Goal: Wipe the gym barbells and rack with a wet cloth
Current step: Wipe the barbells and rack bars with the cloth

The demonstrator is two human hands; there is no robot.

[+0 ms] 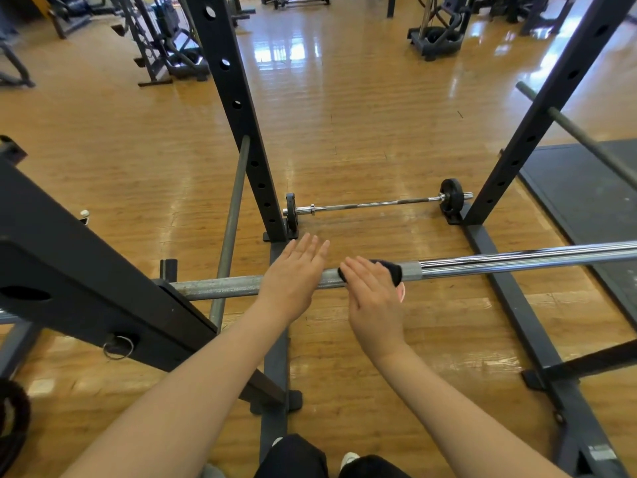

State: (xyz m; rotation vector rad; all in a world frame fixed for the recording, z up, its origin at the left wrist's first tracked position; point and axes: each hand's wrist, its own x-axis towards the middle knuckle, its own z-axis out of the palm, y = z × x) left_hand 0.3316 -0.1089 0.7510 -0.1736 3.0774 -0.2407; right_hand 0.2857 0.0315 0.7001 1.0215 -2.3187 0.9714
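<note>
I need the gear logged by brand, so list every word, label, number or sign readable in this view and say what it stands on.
None can be read.
Near barbell: no marking shows on its shaft or chrome sleeve.
Black cloth under the right hand: no tag visible.
Rack upright: holes only, no numbers beside them.
Small barbell on the floor: any lettering on its plates is too small to tell.
Left hand covers nothing printed that shows.

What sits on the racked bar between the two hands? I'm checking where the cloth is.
Nothing: the head view shows only bare knurled bar between left hand and right hand. The dark cloth lies under the right hand.
</note>
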